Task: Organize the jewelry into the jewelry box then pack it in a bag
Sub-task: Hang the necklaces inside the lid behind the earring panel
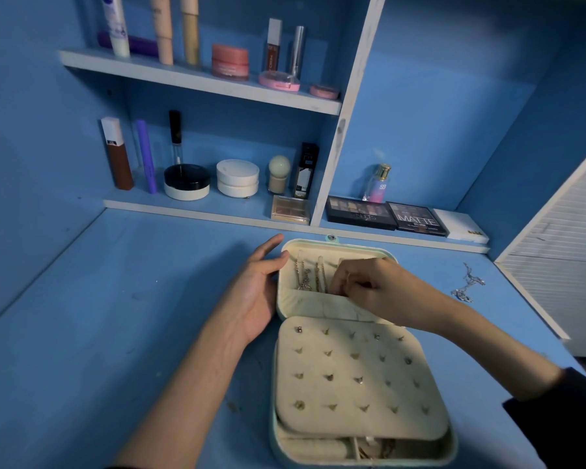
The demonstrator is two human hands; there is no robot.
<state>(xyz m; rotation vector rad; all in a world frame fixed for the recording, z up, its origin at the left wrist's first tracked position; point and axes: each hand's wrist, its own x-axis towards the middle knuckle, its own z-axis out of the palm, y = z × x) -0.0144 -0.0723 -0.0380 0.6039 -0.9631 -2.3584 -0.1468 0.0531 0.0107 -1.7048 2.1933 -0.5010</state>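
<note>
Box [359, 377] open at centre frame on worktop [132, 333]. Left hand [256, 292] against lid [315, 306], fingers straight. Right hand [369, 287] fingers pinch chains [319, 277] in lid.

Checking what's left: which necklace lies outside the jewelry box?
The silver chain necklace on the blue tabletop, right of the cream box; the gold chains hang inside its lid.

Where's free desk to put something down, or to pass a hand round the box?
Widest bare patch: desk left of the left hand and forearm, out to the left wall. Narrow strip between the jewelry box lid and the shelf front. Right side is crowded: right hand and forearm cross it, silver necklace lies near the slatted panel.
</note>
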